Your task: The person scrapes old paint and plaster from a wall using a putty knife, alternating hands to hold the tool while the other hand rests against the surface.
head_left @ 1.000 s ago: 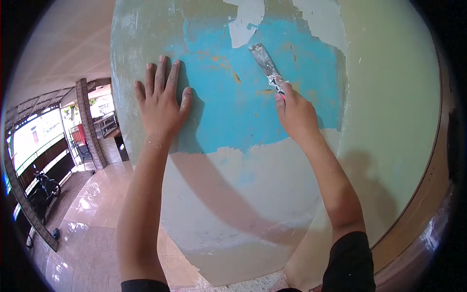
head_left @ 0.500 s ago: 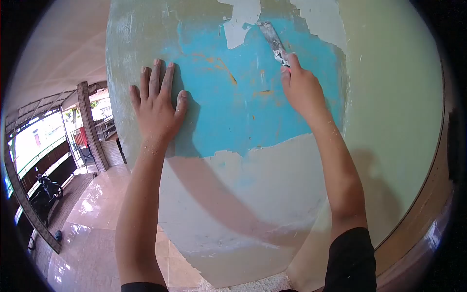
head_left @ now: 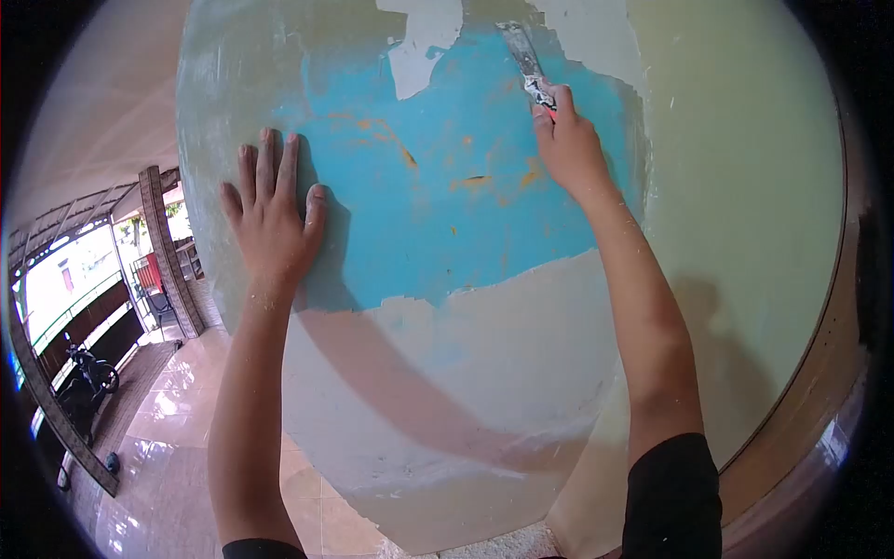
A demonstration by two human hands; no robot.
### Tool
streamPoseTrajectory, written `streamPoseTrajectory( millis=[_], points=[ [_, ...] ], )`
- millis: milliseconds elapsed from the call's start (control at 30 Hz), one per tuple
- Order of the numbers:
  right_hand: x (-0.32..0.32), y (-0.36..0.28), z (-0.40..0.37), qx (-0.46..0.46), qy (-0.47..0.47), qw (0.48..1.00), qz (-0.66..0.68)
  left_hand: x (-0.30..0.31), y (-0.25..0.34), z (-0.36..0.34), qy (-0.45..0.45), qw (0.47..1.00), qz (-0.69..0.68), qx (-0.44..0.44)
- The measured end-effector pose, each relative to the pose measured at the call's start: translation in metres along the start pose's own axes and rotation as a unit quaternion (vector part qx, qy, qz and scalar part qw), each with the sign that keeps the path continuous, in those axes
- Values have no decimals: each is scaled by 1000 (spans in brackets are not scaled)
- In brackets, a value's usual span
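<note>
My left hand (head_left: 275, 219) lies flat with spread fingers on the wall, where green paint meets a bare blue patch (head_left: 372, 205). In my right hand (head_left: 570, 144) is a scraper (head_left: 523, 56), gripped by its red handle, its blade smeared with white and pointing up and left. The blade tip is at the upper part of the blue patch, between two pale patches: one (head_left: 419, 47) to its left and another (head_left: 596, 37) to its right. Orange marks show on the blue surface.
Below the blue area the wall is pale grey (head_left: 447, 373) with a ragged edge. Green wall (head_left: 745, 186) curves away at right. Glossy floor tiles (head_left: 177, 410), a pillar (head_left: 170, 252) and a parked motorcycle (head_left: 88, 368) are at left.
The view has shifted, so the wall and my left hand appear farther left. My right hand and the scraper have moved slightly up and to the right across the wall, away from the left pale patch.
</note>
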State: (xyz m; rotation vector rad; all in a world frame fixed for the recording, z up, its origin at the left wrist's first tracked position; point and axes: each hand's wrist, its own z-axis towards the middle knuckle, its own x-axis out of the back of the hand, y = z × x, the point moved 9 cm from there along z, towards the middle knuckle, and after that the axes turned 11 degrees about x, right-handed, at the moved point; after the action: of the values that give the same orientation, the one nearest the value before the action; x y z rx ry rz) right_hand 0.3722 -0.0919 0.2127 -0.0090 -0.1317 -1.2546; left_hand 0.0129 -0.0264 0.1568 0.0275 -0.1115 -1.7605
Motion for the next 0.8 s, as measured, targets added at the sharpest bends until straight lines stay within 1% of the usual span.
streamPoseTrajectory(
  millis=[67,133,200,233,300,333,367,433,500,567,600,667,767,800],
  points=[
    [-1,3,1,-9,-20,1000,-5,-4,9,-3,13,1000,-9,5],
    [-3,6,0,-7,-18,1000,-5,-4,22,-6,26,999,-19,12],
    [-3,8,1,-3,-17,1000,-5,-5,48,-10,19,999,-29,-31],
    [-2,7,0,-5,-16,1000,-7,-3,59,-12,20,999,-29,-31],
    [-2,4,0,-3,-15,1000,-7,-8,83,-14,-37,997,-29,-54],
    [0,2,0,-1,-12,1000,-4,-9,89,-14,-26,997,-39,-62],
    [0,1,0,1,-9,1000,-1,-8,89,-11,-26,997,-36,-60],
    [-1,2,0,5,-13,1000,1,-9,95,-7,-42,995,-15,-89],
    [-4,4,-1,6,-18,1000,3,-5,95,1,-42,994,-15,-99],
    [-6,8,-2,-6,-35,999,-22,-5,96,11,-66,991,-2,-116],
    [-5,7,-3,-8,-33,999,-20,-4,96,15,-47,992,-1,-118],
    [-4,3,-4,2,-51,998,-48,-6,94,25,-42,991,-3,-124],
    [-4,6,-5,16,-39,998,-41,-5,92,52,-26,992,-15,-124],
    [0,4,-6,18,-34,999,-38,0,94,65,-3,992,-32,-118]
  ],
)
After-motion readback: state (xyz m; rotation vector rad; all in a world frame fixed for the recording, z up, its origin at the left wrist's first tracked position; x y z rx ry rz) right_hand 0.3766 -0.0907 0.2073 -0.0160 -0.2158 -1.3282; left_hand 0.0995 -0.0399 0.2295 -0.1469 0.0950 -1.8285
